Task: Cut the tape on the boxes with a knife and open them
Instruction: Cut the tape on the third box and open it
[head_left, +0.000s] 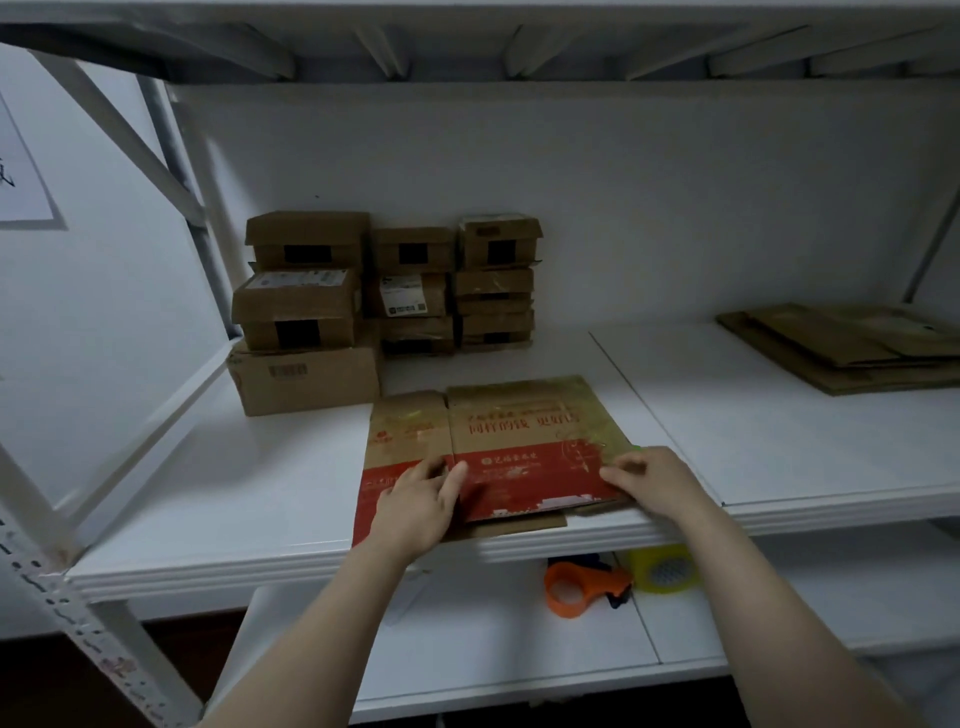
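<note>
Both hands are on the flattened brown-and-red printed cardboard box (519, 431), which lies at the front edge of the white shelf board (779, 441). My left hand (415, 509) lies spread, fingers straight, pressing its left panel. My right hand (654, 483) sits bent-fingered on the right corner; I can't tell whether it's pinching or pressing. This one looks opened already. Next up, I reckon: the stacked small brown cardboard boxes (395, 291) behind. I'll need a knife, and none's in view.
</note>
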